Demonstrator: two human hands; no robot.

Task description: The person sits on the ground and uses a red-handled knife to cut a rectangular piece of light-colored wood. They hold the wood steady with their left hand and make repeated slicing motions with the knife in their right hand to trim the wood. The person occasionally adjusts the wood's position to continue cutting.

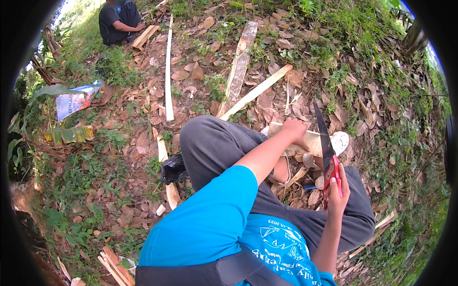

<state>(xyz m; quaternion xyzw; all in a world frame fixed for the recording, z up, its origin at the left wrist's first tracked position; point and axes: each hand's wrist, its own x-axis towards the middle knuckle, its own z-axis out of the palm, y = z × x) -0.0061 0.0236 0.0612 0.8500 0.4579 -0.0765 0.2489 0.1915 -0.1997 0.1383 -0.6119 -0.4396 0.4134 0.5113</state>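
Person squatting on leaf-covered ground. Right hand wrapped tight round red handle of a saw, blade pointing up & away. Left hand pressed down, fingers curled, on a pale wood plank just left of the blade. Another person sits far off, top left.

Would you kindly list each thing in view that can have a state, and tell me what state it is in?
Left hand: closed on the wooden piece, pressing it down.
Right hand: shut on the saw's red handle.
Saw: blade bare, pointing away, held beside the wooden piece.
Wooden piece: lying across the foot, held.
Long planks: lying flat on the leaf litter.
Black bag: crumpled by the knee.
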